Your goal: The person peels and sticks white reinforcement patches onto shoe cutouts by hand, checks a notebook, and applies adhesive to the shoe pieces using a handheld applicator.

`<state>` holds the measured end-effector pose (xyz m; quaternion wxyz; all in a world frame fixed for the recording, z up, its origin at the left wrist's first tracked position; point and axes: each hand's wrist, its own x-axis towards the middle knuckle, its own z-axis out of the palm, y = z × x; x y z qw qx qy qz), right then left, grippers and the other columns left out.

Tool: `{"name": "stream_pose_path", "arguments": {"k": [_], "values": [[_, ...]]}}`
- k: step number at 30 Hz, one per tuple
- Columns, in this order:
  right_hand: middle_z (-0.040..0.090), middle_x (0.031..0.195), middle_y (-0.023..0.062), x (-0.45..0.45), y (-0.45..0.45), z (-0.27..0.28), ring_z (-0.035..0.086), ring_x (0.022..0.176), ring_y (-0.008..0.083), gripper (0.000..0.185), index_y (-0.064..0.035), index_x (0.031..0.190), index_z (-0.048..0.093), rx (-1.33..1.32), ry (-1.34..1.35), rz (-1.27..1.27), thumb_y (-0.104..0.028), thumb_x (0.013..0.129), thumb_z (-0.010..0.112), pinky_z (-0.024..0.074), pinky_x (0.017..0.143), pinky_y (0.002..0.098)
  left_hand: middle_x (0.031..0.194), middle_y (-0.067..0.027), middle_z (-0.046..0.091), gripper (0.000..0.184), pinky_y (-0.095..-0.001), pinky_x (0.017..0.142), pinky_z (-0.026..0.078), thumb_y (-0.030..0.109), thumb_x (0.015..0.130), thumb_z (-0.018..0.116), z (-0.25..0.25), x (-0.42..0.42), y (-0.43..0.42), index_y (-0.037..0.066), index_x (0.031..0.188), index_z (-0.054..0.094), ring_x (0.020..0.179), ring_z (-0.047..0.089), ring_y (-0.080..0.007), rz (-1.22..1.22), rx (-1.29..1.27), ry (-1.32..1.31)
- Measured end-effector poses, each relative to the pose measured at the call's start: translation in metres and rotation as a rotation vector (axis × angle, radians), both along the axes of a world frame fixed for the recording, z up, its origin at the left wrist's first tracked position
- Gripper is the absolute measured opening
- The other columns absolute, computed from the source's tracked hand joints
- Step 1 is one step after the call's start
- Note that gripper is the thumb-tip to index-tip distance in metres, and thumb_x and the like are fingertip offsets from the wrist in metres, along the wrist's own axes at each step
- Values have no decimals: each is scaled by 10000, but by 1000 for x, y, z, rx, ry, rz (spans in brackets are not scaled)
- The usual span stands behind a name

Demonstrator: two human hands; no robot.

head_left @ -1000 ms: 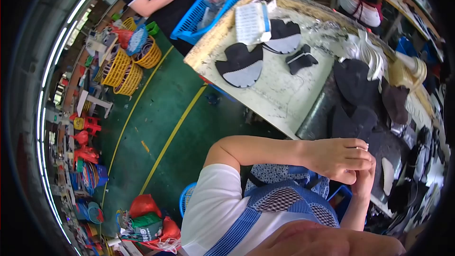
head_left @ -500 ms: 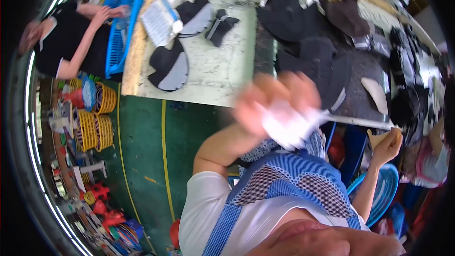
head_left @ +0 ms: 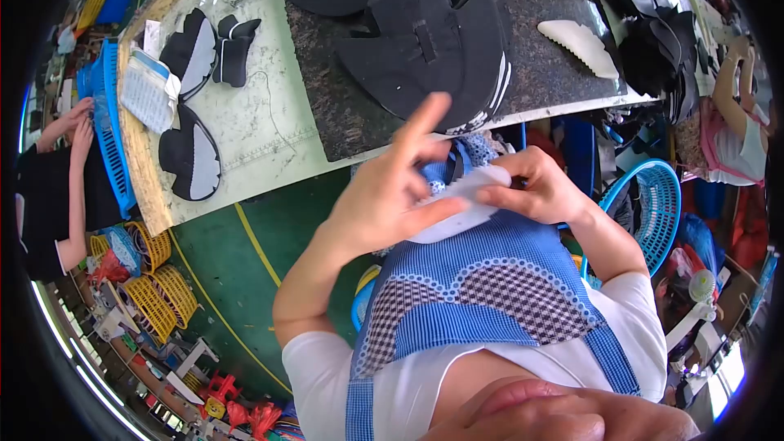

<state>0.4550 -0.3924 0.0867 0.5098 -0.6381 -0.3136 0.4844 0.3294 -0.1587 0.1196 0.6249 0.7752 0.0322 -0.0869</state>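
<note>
My right hand [head_left: 545,185] pinches a pale grey-white piece with a scalloped edge [head_left: 482,188] at its right end, in front of my apron. At that piece's other end is my left hand [head_left: 380,192]. Its index finger points up, its other fingers are spread apart, and its thumb lies over the piece. Just beyond both hands, a stack of black rounded fabric pieces [head_left: 392,53] rests on the table. To its right lies a cream piece with a scalloped edge [head_left: 580,45].
On the left part of the table [head_left: 269,126] lie black-and-grey pieces [head_left: 189,159] and a paper-covered packet [head_left: 149,90]. A blue basket [head_left: 653,224] stands at my right. Another person's hands [head_left: 79,122] are over a blue crate [head_left: 113,131] on the left. A further person sits far right.
My left hand has come down from over the table edge to in front of my apron. My right hand has moved inward and meets it at the pale piece. The view has shifted.
</note>
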Motion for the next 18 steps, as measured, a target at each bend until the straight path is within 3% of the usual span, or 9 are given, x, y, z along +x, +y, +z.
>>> {"name": "stream_pose_path", "arguments": {"k": [1,2,3,4,5,8,11,15,18], "values": [[702,792,52,5,-6,-2,621,735,97,200,15,965,748,4,27,-34,-171,898,778,503,671,303,938,-97,701,936,-282,633,544,212,852,822,0,-7,11,141,1598,260,669,680,-160,15,-144,251],[725,826,65,12,-7,0,654,759,123,223,-7,988,773,14,47,-97,-199,879,801,535,727,309,754,-41,675,1045,-258,595,520,98,817,836,-9,-11,17,147,1615,163,628,656,-102,-20,-243,267],[731,883,77,23,-1,11,677,827,154,241,-16,1006,778,7,131,-132,-204,860,817,559,780,316,785,-30,664,944,-230,570,487,54,818,828,-10,-9,20,116,1572,263,644,631,-72,40,-303,227],[707,948,72,36,7,9,673,894,156,254,-7,1013,771,137,-121,-123,-197,851,823,563,777,318,781,-27,656,855,-224,565,477,55,829,820,-5,2,20,92,1520,318,635,616,-71,175,-295,121],[669,995,71,48,19,12,673,927,171,261,-3,1001,769,133,-57,-195,-204,845,827,565,788,324,777,-23,649,767,-218,560,466,56,840,811,-2,16,21,69,1469,372,626,602,-71,311,-280,9],[551,885,55,73,51,4,527,743,141,301,36,913,746,7,-529,-262,-243,833,826,440,641,308,770,-27,634,531,-210,589,466,57,879,775,-22,52,36,46,1307,461,658,591,-65,436,-98,-91],[530,876,54,74,55,-11,505,727,148,316,45,844,714,-28,-605,-245,-247,825,831,422,625,312,770,-25,632,448,-215,616,469,64,892,764,-45,53,39,47,1239,481,684,585,-55,429,49,-94],[528,879,60,73,57,-17,532,738,164,350,36,743,655,-56,-671,-235,-251,810,844,455,635,325,723,-19,606,362,-251,614,470,103,874,787,-55,52,41,46,1122,529,636,562,-75,454,-17,-65],[532,886,71,66,61,-18,559,750,189,355,21,701,620,-21,-845,-247,-231,782,857,490,656,333,841,-59,616,356,-292,620,469,135,812,821,-47,51,39,64,1053,569,703,587,-120,357,403,68]]}}
